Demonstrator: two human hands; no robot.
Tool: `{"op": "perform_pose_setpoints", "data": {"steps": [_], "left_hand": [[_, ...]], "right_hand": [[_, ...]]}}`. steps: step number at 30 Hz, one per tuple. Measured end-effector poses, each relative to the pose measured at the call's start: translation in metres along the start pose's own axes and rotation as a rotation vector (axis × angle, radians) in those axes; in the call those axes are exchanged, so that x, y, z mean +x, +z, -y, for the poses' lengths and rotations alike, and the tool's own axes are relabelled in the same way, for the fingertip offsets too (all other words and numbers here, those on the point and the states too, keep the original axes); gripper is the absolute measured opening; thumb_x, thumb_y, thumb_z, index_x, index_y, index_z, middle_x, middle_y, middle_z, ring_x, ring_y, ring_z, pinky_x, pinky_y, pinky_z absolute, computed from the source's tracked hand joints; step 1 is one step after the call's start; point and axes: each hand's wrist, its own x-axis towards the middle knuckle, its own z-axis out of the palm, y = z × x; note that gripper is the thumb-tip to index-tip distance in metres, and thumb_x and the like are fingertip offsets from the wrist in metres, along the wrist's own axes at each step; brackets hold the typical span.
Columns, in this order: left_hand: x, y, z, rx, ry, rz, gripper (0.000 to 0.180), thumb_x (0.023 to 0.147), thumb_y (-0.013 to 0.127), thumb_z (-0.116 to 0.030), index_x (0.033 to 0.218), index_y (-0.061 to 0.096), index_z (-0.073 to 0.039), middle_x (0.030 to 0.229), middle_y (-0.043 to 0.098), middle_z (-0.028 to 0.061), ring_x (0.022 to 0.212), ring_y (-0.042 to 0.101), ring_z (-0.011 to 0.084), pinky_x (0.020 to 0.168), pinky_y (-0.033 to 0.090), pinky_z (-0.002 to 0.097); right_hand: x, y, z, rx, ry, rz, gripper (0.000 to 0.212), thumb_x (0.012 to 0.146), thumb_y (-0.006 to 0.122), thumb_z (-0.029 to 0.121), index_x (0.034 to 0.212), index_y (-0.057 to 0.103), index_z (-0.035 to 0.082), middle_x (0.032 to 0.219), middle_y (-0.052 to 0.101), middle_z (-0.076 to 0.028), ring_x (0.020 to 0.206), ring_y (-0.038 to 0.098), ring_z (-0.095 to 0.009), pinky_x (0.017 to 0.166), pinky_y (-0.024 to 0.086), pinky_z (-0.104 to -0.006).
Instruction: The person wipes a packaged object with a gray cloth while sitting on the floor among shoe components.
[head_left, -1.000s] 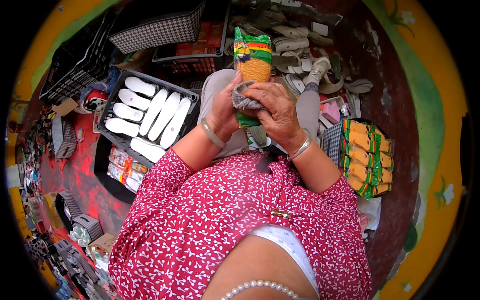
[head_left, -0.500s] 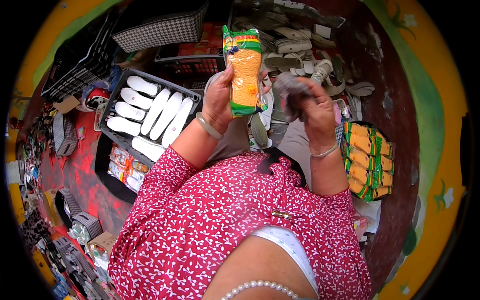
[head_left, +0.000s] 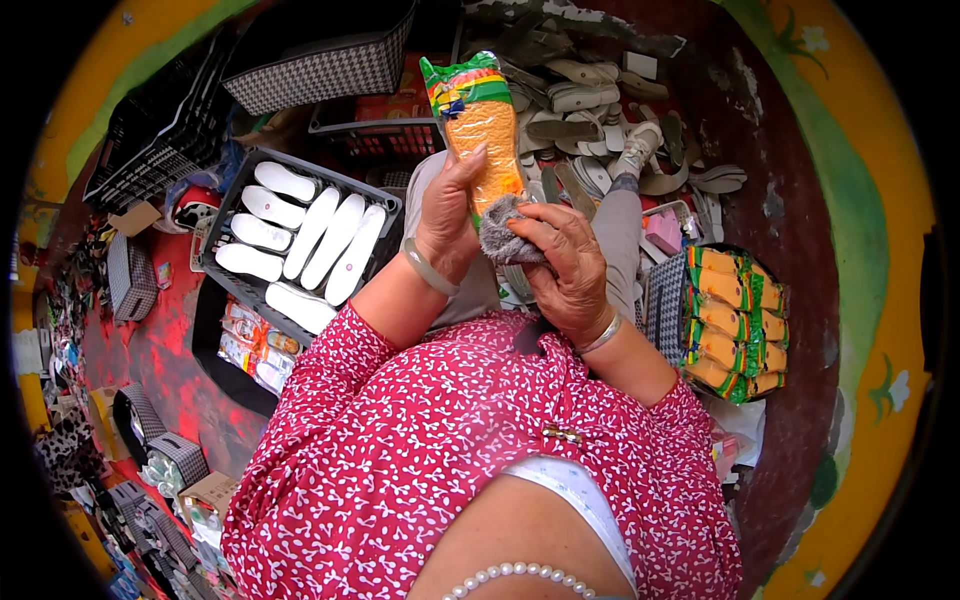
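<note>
Out front there, the left hand (head_left: 447,215) grips a glossy oblong orange-and-green plastic packet (head_left: 483,145) while the right hand (head_left: 570,265) clutches fuzzy grey cloth (head_left: 508,232) at its near end, apparently wiping; the next stroke needs steadiness.

The right grip (head_left: 568,268), out to the right half a second ago, is now holding the grey cloth (head_left: 506,234) over the lower end of the yellow packet (head_left: 482,132). The packet, nearly upright in both earlier views, is now leaning its top leftward.
</note>
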Motion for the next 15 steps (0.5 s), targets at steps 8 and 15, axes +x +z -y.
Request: {"op": "perform_pose_setpoints", "data": {"steps": [8,15], "left_hand": [[-0.002,0.014,0.004,-0.094,-0.014,0.105,0.054,0.089,0.052,-0.019,0.134,0.03,0.0,0.13,0.043,0.0198,0.117,0.047,0.0327,0.097,0.041,0.0441],[-0.014,0.025,0.02,-0.127,-0.114,0.131,0.047,0.091,0.048,-0.017,0.133,0.031,-0.003,0.125,0.048,0.013,0.114,0.05,0.0257,0.095,0.043,0.0419]], "right_hand": [[-0.003,0.003,0.004,0.002,0.085,-0.134,0.043,0.067,0.063,-0.003,0.109,0.057,0.005,0.106,0.057,-0.013,0.099,0.054,-0.031,0.088,0.042,-0.0385],[0.005,0.001,-0.018,-0.193,0.139,-0.326,0.036,0.067,0.062,-0.003,0.101,0.056,0.007,0.1,0.056,-0.013,0.094,0.053,-0.032,0.084,0.041,-0.0393]]}}
